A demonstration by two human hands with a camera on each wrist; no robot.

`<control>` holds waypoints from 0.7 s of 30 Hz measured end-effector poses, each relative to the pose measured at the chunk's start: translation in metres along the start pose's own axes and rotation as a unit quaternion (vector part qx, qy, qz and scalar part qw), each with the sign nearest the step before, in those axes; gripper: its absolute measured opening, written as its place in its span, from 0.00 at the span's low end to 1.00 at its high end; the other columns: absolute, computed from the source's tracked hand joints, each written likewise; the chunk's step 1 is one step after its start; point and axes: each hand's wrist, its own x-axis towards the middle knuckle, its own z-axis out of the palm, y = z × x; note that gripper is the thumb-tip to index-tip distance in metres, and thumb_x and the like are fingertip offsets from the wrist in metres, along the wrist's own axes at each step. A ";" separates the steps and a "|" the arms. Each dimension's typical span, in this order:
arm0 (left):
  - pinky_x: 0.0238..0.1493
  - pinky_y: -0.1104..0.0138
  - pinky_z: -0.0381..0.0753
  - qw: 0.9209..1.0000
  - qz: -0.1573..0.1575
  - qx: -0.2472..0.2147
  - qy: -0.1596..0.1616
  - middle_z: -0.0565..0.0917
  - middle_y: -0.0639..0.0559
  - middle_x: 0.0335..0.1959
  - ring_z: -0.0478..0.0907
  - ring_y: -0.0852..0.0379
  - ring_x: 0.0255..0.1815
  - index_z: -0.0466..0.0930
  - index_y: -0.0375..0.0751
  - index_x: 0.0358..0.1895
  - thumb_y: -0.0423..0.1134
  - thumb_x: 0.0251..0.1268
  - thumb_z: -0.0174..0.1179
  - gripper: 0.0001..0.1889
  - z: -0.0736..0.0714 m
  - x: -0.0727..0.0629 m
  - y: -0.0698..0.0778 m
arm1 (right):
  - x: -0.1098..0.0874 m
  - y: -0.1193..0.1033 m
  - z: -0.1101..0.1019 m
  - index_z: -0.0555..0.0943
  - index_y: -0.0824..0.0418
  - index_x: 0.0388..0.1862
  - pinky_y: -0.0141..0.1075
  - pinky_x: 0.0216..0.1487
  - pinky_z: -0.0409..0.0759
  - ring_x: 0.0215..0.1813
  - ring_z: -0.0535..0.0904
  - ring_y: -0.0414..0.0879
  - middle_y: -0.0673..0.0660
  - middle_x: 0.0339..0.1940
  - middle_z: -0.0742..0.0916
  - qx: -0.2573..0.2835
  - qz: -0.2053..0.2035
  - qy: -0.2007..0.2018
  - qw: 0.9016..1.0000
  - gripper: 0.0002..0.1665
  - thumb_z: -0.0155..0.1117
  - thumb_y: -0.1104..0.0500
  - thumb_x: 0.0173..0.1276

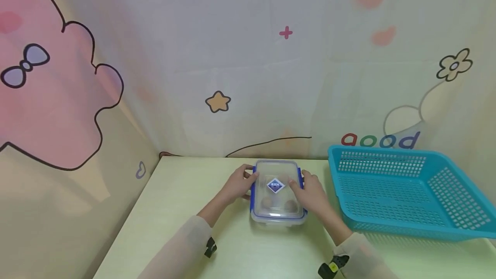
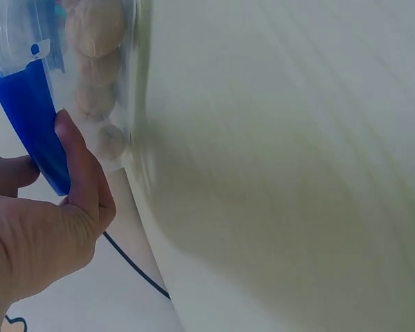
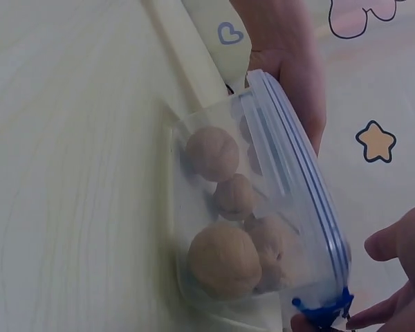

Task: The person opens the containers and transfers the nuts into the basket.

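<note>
A clear plastic food storage box with a blue-edged lid stands on the table, holding several round brown things that look like walnuts. Its lid bears a blue diamond label. On the box's left side, my left hand pinches the blue side flap between thumb and finger. My right hand is at the opposite side, its fingers about the blue flap there. The right thumb is raised over the lid, apart from it in the right wrist view.
To the right on the table sits a blue plastic basket with perforated walls. A printed cloth hangs behind the table and along its left.
</note>
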 end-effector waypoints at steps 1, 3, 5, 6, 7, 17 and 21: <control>0.30 0.56 0.92 1.000 -0.004 -0.001 -0.002 0.77 0.39 0.50 0.85 0.48 0.38 0.67 0.37 0.76 0.48 0.84 0.56 0.28 -0.002 -0.002 -0.001 | 0.000 0.000 0.001 0.60 0.80 0.78 0.66 0.69 0.75 0.69 0.74 0.74 0.81 0.68 0.75 0.005 0.004 0.001 1.000 0.42 0.56 0.49 0.84; 0.31 0.56 0.92 1.000 -0.008 -0.005 -0.007 0.77 0.39 0.50 0.85 0.47 0.38 0.67 0.37 0.76 0.50 0.84 0.56 0.28 -0.005 -0.005 -0.003 | 0.000 0.001 0.003 0.60 0.80 0.78 0.64 0.65 0.80 0.66 0.77 0.72 0.79 0.65 0.77 0.017 0.010 0.001 1.000 0.41 0.56 0.49 0.84; 0.32 0.56 0.92 1.000 -0.012 -0.011 -0.012 0.78 0.39 0.50 0.85 0.47 0.40 0.67 0.36 0.76 0.52 0.84 0.55 0.29 -0.008 -0.007 -0.006 | 0.000 0.002 0.004 0.61 0.79 0.77 0.60 0.61 0.83 0.62 0.79 0.69 0.78 0.63 0.79 0.025 0.012 0.001 1.000 0.40 0.56 0.50 0.84; 0.32 0.55 0.92 1.000 -0.015 -0.016 -0.015 0.79 0.39 0.50 0.85 0.47 0.41 0.67 0.35 0.75 0.53 0.84 0.55 0.30 -0.010 -0.009 -0.007 | 0.001 0.003 0.005 0.62 0.79 0.77 0.58 0.58 0.85 0.60 0.81 0.68 0.77 0.61 0.81 0.029 0.012 0.001 1.000 0.39 0.56 0.50 0.84; 0.33 0.55 0.92 0.999 -0.019 -0.021 -0.019 0.79 0.39 0.50 0.86 0.46 0.42 0.67 0.35 0.75 0.54 0.84 0.55 0.30 -0.011 -0.010 -0.008 | 0.001 0.004 0.005 0.63 0.79 0.76 0.56 0.56 0.87 0.58 0.81 0.66 0.75 0.59 0.82 0.032 0.012 0.000 0.999 0.38 0.56 0.50 0.84; 0.39 0.54 0.92 0.992 -0.055 -0.074 -0.092 0.80 0.37 0.57 0.86 0.44 0.49 0.68 0.35 0.67 0.58 0.83 0.54 0.30 -0.021 -0.013 -0.020 | 0.004 0.013 0.013 0.69 0.70 0.71 0.41 0.35 0.90 0.45 0.83 0.55 0.68 0.53 0.82 0.152 0.065 -0.018 0.986 0.31 0.54 0.47 0.86; 0.41 0.53 0.92 0.989 -0.059 -0.089 -0.102 0.80 0.37 0.59 0.85 0.43 0.52 0.67 0.36 0.67 0.59 0.84 0.52 0.29 -0.020 -0.013 -0.023 | 0.007 0.016 0.015 0.70 0.70 0.70 0.40 0.37 0.88 0.45 0.82 0.54 0.67 0.51 0.81 0.193 0.088 -0.023 0.977 0.31 0.51 0.45 0.86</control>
